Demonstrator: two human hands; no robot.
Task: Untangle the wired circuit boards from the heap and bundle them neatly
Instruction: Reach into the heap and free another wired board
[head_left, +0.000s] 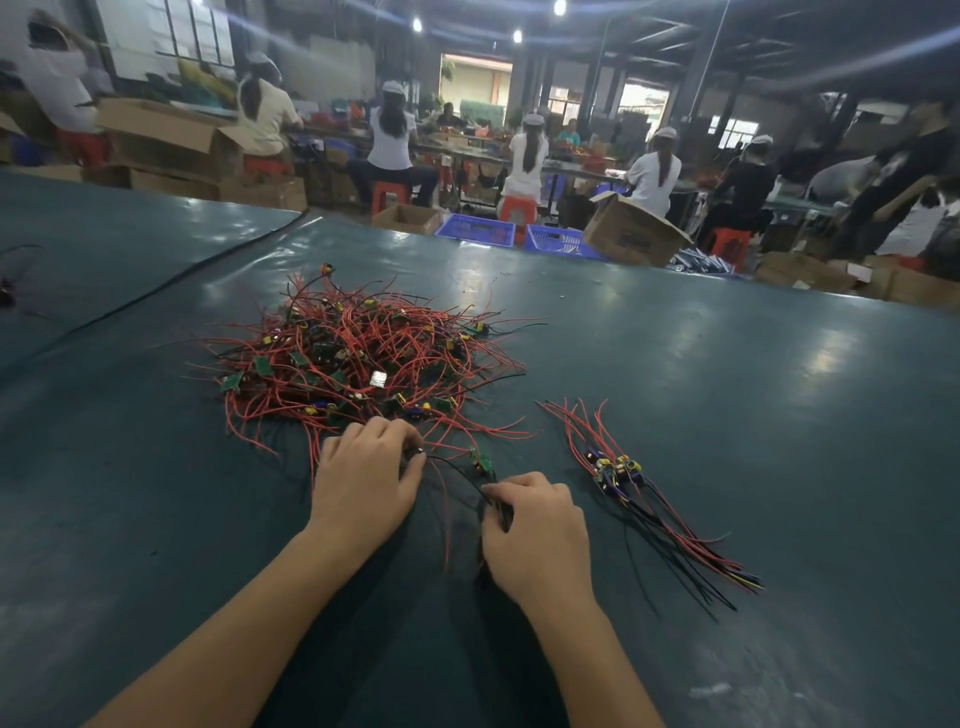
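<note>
Wire (458, 469) pinched by left hand (363, 486) and right hand (540, 527) — heap (353, 353) beyond.

A dark green table (701, 395) fills the foreground. A black cable (182, 271) lies across its far left part. Just past its far edge stand blue crates (475, 228) and a tilted open cardboard box (631, 236). Farther beyond the table, workers in white caps (392, 130) sit on red stools (387, 195). Beyond its left end are stacked cartons (166, 140).

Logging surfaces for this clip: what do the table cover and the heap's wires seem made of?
Table cover: probably dark green vinyl or rubber sheet, glossy; it mirrors ceiling lights. Heap wires: likely plastic-insulated, mostly red, smooth; they bend in loose curls.
</note>
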